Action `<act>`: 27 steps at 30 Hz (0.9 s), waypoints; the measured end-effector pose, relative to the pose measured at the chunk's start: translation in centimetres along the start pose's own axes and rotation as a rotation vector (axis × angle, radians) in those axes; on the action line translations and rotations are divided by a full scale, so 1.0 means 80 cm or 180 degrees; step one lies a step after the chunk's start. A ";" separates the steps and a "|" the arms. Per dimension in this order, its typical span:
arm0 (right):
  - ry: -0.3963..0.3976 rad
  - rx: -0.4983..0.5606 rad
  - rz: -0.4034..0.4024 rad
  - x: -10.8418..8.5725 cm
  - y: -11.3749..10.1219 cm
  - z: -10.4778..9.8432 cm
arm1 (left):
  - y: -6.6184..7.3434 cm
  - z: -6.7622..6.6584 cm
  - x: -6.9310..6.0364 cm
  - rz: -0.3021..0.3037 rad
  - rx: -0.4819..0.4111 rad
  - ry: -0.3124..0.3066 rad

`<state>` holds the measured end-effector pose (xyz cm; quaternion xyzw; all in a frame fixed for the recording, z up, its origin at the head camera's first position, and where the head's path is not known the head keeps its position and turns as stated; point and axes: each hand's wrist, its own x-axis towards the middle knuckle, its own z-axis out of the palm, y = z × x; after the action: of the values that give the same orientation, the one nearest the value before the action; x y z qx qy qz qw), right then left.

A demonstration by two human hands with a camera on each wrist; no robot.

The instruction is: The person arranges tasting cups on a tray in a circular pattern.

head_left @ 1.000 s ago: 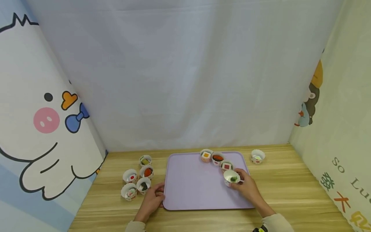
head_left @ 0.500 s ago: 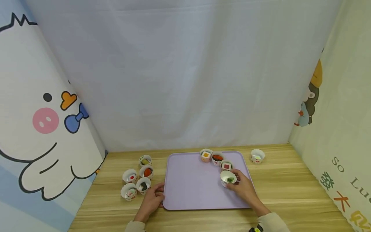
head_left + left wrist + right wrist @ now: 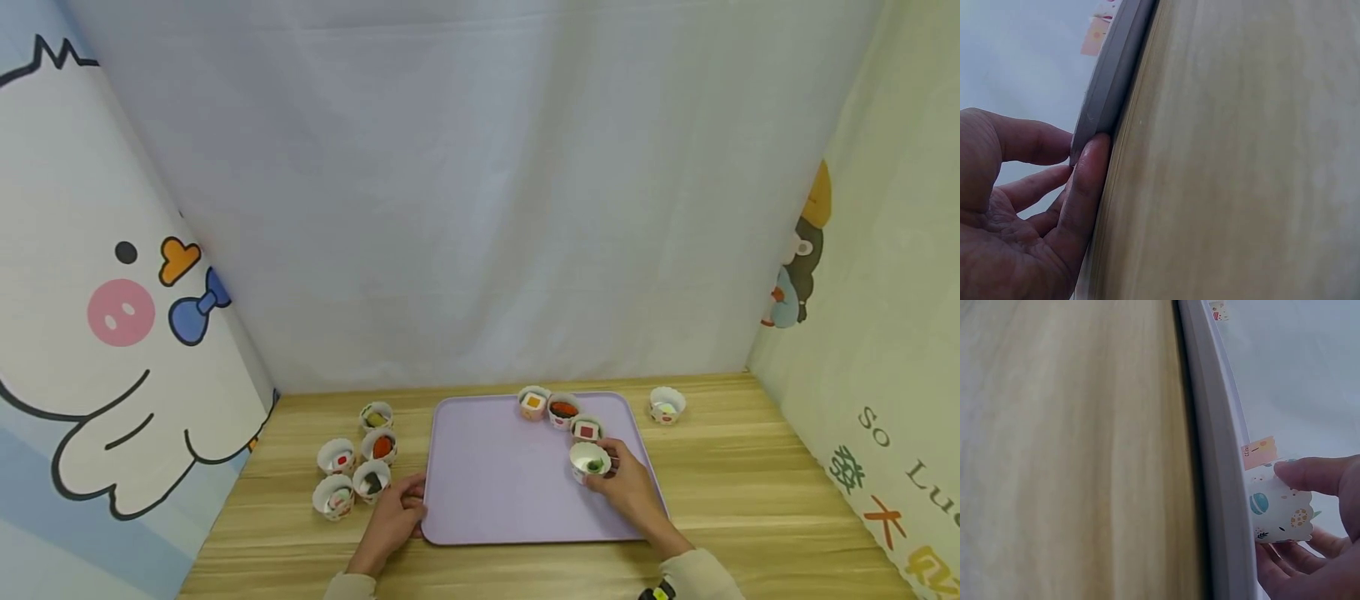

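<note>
My right hand (image 3: 632, 490) grips a small paper cup (image 3: 581, 475) over the right part of the lilac tray (image 3: 495, 492). Inside the cup is a small green and white piece. The right wrist view shows thumb and fingers on opposite sides of the cup's patterned wall (image 3: 1275, 509). At the tray's left edge, near its front corner, my left hand (image 3: 392, 515) pinches the rim (image 3: 1107, 94), as the left wrist view shows. Just behind the held cup, a row of 3 paper cups runs along the tray: white-and-red (image 3: 587, 428), orange-red (image 3: 563, 410) and white-and-orange (image 3: 533, 402) pieces inside.
On the wooden table (image 3: 750, 500), several paper cups with small food-like pieces cluster left of the tray, such as one with a red piece (image 3: 380, 447). Another paper cup (image 3: 667, 406) stands behind right. A pale curtain (image 3: 480, 208) closes off the back.
My right hand has moved slightly left with the paper cup, bringing it close in front of the cup row. My left hand stays at the tray's edge.
</note>
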<state>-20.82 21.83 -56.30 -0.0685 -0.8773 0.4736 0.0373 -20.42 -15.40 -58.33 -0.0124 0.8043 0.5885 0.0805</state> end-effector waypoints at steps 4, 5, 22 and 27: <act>0.0033 0.0005 -0.0009 0.001 0.002 0.001 | 0.000 0.000 0.000 0.0012 -0.0007 -0.0009; 0.0036 0.0013 -0.0009 0.001 0.002 0.001 | 0.000 0.000 0.000 0.0011 -0.0008 -0.0010; -0.0114 0.0165 -0.0178 -0.003 0.000 -0.011 | -0.005 0.002 0.003 -0.0011 0.0025 0.0040; -0.0146 0.0201 -0.0274 -0.005 -0.012 -0.028 | -0.005 0.002 0.003 -0.0014 -0.0001 0.0020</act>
<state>-20.20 23.06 -54.29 -0.0187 -0.8646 0.5005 0.0397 -20.62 -15.35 -58.82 -0.0160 0.8045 0.5885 0.0793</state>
